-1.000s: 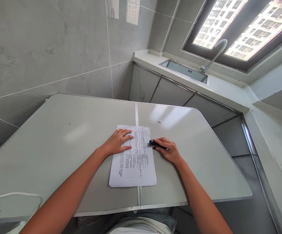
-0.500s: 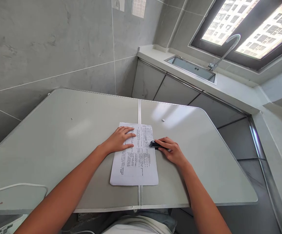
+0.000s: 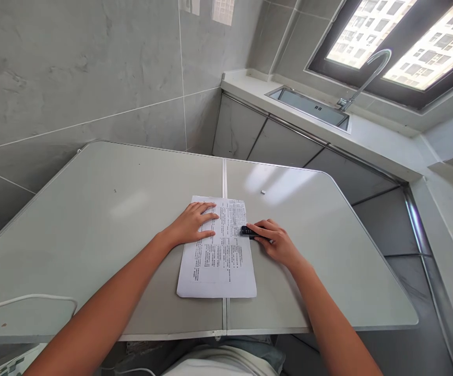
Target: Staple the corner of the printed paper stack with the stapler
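Note:
A stack of printed paper [image 3: 218, 269] lies across the seam of the table. My left hand [image 3: 194, 222] rests flat on its upper left part, fingers spread. At the paper's right edge, my right hand [image 3: 272, 239] grips a small black stapler [image 3: 247, 231], thumb below and fingers on top. The stapler's front end overlaps the sheet's edge; its rear is hidden within my fingers. Whether a staple has gone in cannot be seen.
The pale folding table [image 3: 93, 224] has a metal seam down its middle. A small staple strip or similar bit [image 3: 263, 192] lies beyond my right hand. A white cable [image 3: 31, 297] crosses the left front. Behind stand a counter with a sink [image 3: 308, 107] and a tap [image 3: 367, 78].
The stapler's top looks slightly tilted or pressed differently in my right hand. My left hand stays in place on the paper. The view has shifted slightly.

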Motion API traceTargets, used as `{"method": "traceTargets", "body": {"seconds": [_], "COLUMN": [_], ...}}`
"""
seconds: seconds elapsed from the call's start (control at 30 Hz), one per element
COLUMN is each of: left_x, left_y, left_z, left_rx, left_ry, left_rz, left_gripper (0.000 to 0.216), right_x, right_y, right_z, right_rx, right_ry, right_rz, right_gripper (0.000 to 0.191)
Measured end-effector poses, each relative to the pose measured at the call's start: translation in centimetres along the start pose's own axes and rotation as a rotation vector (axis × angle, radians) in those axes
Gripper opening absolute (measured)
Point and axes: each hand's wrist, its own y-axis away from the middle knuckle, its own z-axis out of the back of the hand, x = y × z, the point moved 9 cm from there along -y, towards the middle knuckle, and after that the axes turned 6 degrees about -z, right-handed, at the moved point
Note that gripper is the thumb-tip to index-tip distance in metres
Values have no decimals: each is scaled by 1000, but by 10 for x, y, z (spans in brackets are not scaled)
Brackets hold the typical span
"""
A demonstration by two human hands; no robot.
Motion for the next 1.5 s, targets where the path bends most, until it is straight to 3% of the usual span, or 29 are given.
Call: {"method": "traceTargets", "body": {"seconds": [0.3, 0.43, 0.57, 0.7, 0.8, 0.87, 0.9, 1.0, 1.1, 1.17, 1.27, 1.4, 1.5], "left_x": [2, 3, 5, 6, 6, 9, 14, 43, 79, 97, 117, 130, 130], "left_y": [0, 0, 0, 1, 1, 1, 2, 15, 38, 52, 75, 91, 88], "left_z": [1, 1, 0, -1, 4, 15, 24, 56, 70, 74, 86, 94, 94], "left_rx": [-17, -22, -9, -6, -48, -138, -223, -621, -965, -1080, -1217, -1298, -1289], "left_ry": [23, 25, 15, 45, 156, 330, 443, 852, 1317, 1525, 1617, 1660, 1711], "left_rz": [2, 8, 12, 23, 24, 44, 67, 167, 243, 265, 226, 180, 143], "left_gripper": [46, 45, 46, 47, 46, 39, 35, 31, 48, 57, 63, 64, 63], "right_x": [10, 8, -13, -40, -47, -36, -25, 21, 58, 70, 75, 62, 41], "right_y": [-1, -2, 7, 26, 34, 32, 25, -14, -49, -65, -72, -59, -40], "right_z": [-5, -3, 16, 28, 51, 59, 54, 14, -31, -54, -68, -60, -40], "right_rx": [92, 125, -52, -130, -365, -524, -539, -391, -248, -177, -121, -101, -131], "right_ry": [250, 113, -116, -70, -17, -12, -22, -91, -143, -128, -112, -153, -177], "right_rz": [-59, -38, -154, -308, -409, -425, -402, -271, -188, -172, -152, -164, -207], "right_gripper": [67, 60, 46, 43, 40, 42, 43, 42, 48, 51, 50, 50, 47]}}
